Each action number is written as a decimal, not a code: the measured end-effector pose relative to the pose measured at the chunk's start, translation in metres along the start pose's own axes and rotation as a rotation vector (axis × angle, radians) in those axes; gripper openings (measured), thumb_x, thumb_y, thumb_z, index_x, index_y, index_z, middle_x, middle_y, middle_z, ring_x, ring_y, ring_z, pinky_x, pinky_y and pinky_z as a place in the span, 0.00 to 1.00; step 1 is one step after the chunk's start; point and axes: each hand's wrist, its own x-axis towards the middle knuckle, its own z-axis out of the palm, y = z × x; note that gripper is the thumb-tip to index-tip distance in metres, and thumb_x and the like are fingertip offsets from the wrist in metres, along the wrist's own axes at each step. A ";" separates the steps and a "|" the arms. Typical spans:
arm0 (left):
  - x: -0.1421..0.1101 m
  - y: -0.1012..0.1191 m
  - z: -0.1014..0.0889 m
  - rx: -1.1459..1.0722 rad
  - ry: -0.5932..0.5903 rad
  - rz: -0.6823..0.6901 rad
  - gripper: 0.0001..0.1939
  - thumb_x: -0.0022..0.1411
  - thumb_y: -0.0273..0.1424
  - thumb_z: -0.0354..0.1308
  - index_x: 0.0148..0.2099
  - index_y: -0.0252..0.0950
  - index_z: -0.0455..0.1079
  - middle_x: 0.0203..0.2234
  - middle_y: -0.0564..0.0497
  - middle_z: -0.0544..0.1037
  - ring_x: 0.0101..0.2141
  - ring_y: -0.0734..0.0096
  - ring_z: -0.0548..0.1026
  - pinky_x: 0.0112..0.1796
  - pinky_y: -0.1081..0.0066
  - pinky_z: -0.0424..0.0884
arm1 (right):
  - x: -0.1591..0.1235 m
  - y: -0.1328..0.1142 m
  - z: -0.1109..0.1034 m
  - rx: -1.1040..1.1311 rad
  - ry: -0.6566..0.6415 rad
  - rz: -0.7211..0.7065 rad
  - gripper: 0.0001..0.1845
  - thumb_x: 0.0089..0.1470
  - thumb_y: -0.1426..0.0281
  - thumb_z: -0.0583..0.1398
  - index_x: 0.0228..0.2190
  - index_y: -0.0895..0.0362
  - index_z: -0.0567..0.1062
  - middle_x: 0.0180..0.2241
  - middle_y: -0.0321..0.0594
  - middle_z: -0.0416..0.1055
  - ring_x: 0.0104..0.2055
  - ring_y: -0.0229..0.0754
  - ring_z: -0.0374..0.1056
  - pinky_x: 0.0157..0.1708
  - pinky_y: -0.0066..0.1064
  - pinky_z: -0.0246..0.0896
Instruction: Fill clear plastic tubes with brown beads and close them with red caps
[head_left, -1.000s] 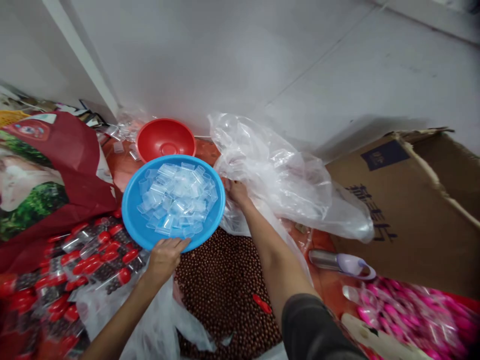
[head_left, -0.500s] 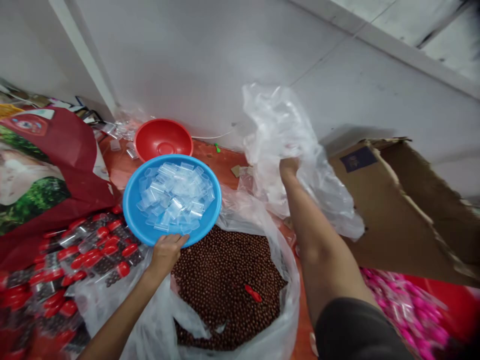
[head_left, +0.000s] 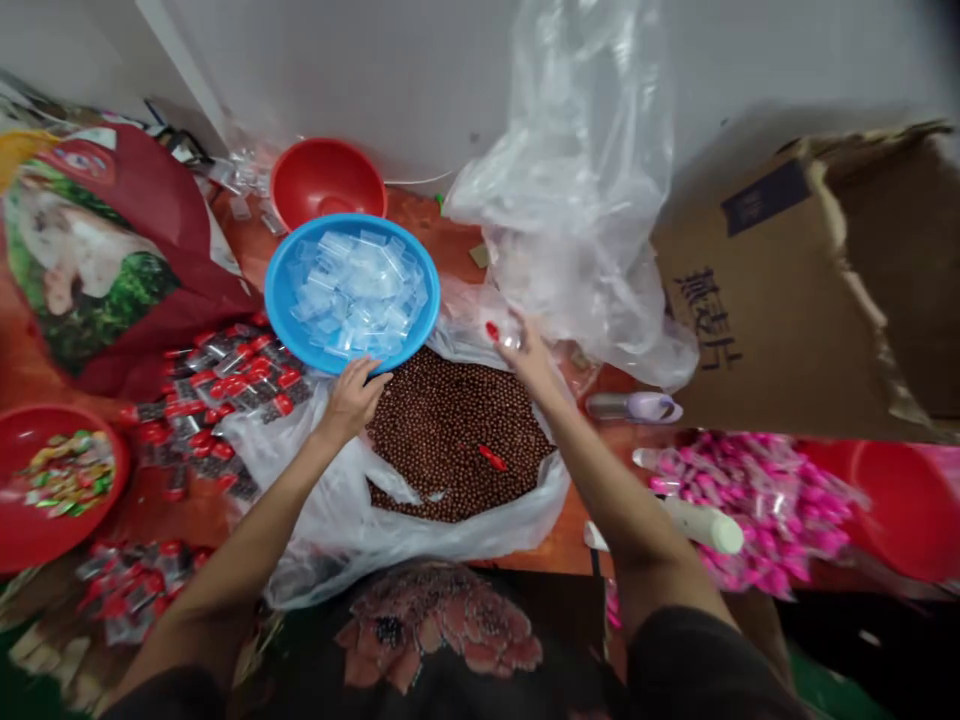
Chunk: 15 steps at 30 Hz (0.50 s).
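My left hand (head_left: 354,400) is at the near rim of a blue basin (head_left: 274,325), fingertips touching the edge, thumb and fingers apart. The basin holds many small clear plastic sleeves (head_left: 367,290). My right hand (head_left: 531,358) is closed on small clear plastic pieces with a red part (head_left: 493,331), partly hidden by the fingers. Just below both hands, a large open plastic bag (head_left: 450,540) is full of small round brown balls (head_left: 457,430). A small red scoop (head_left: 493,458) lies on the balls.
Crumpled clear bags (head_left: 577,200) stand by the wall, beside a cardboard box (head_left: 780,310). Red-capped packs (head_left: 217,390) lie left, near a red basin of wrapped sweets (head_left: 112,470). An empty-looking red bowl (head_left: 330,180) sits behind. Pink-topped pieces (head_left: 757,500) are piled right.
My right hand has left the big clear bag and come down and left, now holding small clear pieces with red. My left hand stays at the basin's rim. The view has tilted downward.
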 end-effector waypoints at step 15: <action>-0.001 0.045 0.018 -0.079 0.094 -0.271 0.18 0.68 0.28 0.44 0.53 0.34 0.70 0.52 0.42 0.71 0.54 0.63 0.67 0.57 0.61 0.61 | -0.239 0.089 0.003 0.502 -0.019 0.648 0.33 0.49 0.54 0.60 0.54 0.55 0.65 0.43 0.44 0.75 0.33 0.39 0.72 0.29 0.29 0.69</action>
